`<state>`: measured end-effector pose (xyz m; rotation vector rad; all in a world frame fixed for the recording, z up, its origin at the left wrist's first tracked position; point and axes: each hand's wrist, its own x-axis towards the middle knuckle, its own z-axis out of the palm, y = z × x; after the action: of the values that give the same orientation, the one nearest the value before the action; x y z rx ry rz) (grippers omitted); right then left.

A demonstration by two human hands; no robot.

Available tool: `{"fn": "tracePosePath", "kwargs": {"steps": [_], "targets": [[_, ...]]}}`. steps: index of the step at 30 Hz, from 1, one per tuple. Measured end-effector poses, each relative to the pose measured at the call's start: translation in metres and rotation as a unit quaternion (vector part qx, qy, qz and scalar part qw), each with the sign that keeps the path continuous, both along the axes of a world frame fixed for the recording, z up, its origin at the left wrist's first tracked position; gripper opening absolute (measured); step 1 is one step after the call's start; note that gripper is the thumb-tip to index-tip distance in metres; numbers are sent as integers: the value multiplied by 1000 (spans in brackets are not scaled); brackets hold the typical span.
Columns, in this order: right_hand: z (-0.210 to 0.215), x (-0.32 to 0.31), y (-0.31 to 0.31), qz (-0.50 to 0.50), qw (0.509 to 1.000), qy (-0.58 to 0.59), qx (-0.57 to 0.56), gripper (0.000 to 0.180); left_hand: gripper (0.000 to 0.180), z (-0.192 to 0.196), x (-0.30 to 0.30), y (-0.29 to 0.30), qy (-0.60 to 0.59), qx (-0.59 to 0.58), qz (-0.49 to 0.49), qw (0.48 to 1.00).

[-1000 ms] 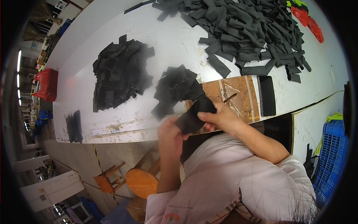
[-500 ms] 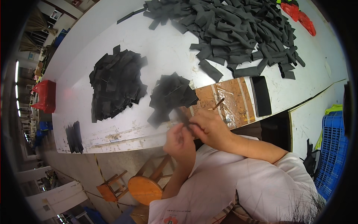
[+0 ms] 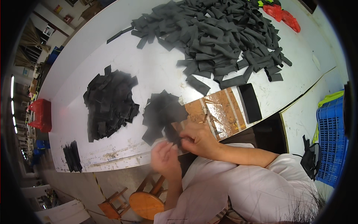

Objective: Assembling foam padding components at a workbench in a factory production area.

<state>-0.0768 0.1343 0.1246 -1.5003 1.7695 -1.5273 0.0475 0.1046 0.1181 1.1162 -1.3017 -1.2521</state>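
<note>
At table edge (image 3: 123,156), both hands (image 3: 182,147) on flat black strips (image 3: 162,114) (matte, rectangular)

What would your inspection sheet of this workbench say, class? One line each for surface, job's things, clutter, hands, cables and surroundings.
Surface: long white table, scuffed near edge; brown taped board.
Job's things: small black piece pile by both hands; larger black pile; big grey strip heap.
Clutter: black slab; red items; black pieces.
Hands: left hand blurred; right hand at the pile's edge; grip unclear.
Cables: nothing seen.
Surroundings: wooden stool; blue crate.
</note>
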Motion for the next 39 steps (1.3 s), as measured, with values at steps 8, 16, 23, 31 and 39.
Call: {"fn": "tracePosePath", "kwargs": {"steps": [8, 16, 23, 31, 39], "targets": [[-9, -4, 3, 137, 908, -371, 139, 3, 39, 14, 14, -17, 277, 312, -192, 888], [-4, -7, 9, 205, 797, -521, 228, 7, 26, -2, -9, -5, -39, 70, -25, 996], [1, -19, 23, 176, 810, -530, 180, 9, 33, 23, 1, -6, 325, 301, -254, 860], [20, -28, 28, 92, 955, -281, 41, 5, 26, 33, -25, 12, -17, 28, -201, 979], [73, -39, 32, 20, 999, -29, -14, 12, 16, 68, -39, 5, 101, 73, -227, 966]]}}
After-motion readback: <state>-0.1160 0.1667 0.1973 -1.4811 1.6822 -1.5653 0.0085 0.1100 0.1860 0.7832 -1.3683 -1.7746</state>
